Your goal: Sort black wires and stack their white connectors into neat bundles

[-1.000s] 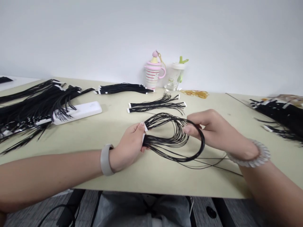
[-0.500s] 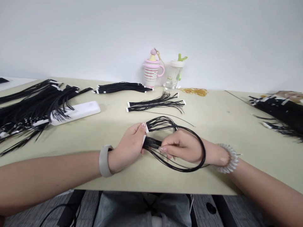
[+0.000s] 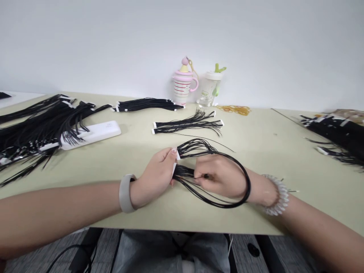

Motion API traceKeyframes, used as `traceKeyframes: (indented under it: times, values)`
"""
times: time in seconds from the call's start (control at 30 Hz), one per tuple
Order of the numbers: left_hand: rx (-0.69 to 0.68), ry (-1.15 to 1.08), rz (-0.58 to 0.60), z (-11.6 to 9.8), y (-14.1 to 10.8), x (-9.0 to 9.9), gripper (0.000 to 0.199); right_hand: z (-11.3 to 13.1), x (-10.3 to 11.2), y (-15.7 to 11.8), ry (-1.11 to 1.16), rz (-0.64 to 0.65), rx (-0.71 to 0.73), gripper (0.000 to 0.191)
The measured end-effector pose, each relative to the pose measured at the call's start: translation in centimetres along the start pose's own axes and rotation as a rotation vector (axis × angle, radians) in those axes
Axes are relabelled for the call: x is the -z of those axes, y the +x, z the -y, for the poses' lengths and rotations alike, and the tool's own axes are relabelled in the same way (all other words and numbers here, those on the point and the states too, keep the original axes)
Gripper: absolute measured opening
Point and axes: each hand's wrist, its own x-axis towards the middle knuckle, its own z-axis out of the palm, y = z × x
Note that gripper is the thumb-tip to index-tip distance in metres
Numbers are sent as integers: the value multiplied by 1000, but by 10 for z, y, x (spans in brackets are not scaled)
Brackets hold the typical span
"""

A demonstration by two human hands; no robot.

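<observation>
My left hand [image 3: 157, 172] pinches two white connectors [image 3: 178, 153] at the ends of a bundle of thin black wires [image 3: 183, 171]. The wires run to the right, and some bend round in a large loop [image 3: 247, 185] about my right hand and wrist. My right hand [image 3: 218, 175] is closed round the wires just right of the connectors; its fingertips are partly hidden. Behind my hands, two short black wire bundles [image 3: 184, 128] with white connectors lie on the table [image 3: 127, 212].
Black wire harnesses [image 3: 48, 121] are heaped at the left over a white case [image 3: 105, 130]. Another bundle [image 3: 148, 104] lies at the back, near a pink-lidded cup [image 3: 182, 87], a clear cup [image 3: 209, 91] and yellow bands [image 3: 236, 110]. More harnesses [image 3: 341, 132] lie at the right.
My right hand has turned and its fingers have curled in tighter on the wires. The wire loop has shifted slightly right. My left hand has hardly moved.
</observation>
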Motion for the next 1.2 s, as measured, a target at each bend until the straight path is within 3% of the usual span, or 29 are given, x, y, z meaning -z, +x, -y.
traceKeyframes:
  times: [0.07,0.17,0.27,0.33,0.37,0.43,0.53,0.63,0.7,0.8,0.9,0.97,1.2]
  values:
    - [12,-15,-11,-1,0,0,35,-8,13,-4,-28,10,-69,11]
    - [57,-56,-20,-3,-1,-1,34,-23,38,-9,-62,-208,-311,10]
    - [71,-64,-10,-4,-3,-2,36,-39,57,-13,84,-719,-520,6]
    - [66,-57,-12,-4,-3,-2,36,-50,65,-14,354,-1025,-511,9]
    - [65,-58,-8,-4,-3,-1,36,-54,66,-15,497,-1121,-478,11]
    - [70,-70,11,-3,-3,-1,37,-58,66,-14,693,-1189,-436,13]
    - [76,-85,38,-2,-3,-1,37,-53,60,-10,734,-1061,-462,20]
    - [84,-104,14,-3,-3,-1,36,-41,54,-8,598,-784,-491,23]
    - [101,-117,-11,-4,-3,-2,34,-36,53,-9,421,-540,-517,20]
    - [124,-136,-44,-6,-2,-2,33,-36,56,-14,186,-64,-499,22]
    - [125,-151,-74,-7,0,-2,32,-37,55,-17,130,294,-393,33]
    - [127,-163,-82,-7,0,-2,32,-32,52,-16,184,368,-350,37]
    - [104,-125,-75,-8,-1,-3,33,-15,41,-13,207,400,-275,31]
